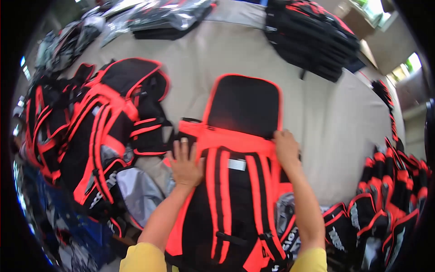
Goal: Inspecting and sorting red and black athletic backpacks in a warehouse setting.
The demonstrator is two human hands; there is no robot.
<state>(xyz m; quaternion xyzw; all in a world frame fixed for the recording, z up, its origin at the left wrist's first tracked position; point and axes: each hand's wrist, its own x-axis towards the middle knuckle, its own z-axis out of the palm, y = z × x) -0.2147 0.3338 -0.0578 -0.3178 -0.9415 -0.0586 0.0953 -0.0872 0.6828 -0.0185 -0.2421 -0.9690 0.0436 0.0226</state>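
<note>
The pack (238, 204) lies strap side up on the table, its lower end toward the person. It looks fairly light and floppy, the cloth likely to crease rather than slip. The padded straps (224, 195) seem firmer and should make a good hold, taken together near their tops. Farther up, the left hand (185, 167) rests with fingers spread at the left edge, grasping nothing; the right hand (286, 147) bends over the right edge, though whether it pinches cloth I cannot tell. Beyond, the flap (244, 104) lies open, flat and probably stiffer, on the table (326, 127).
</note>
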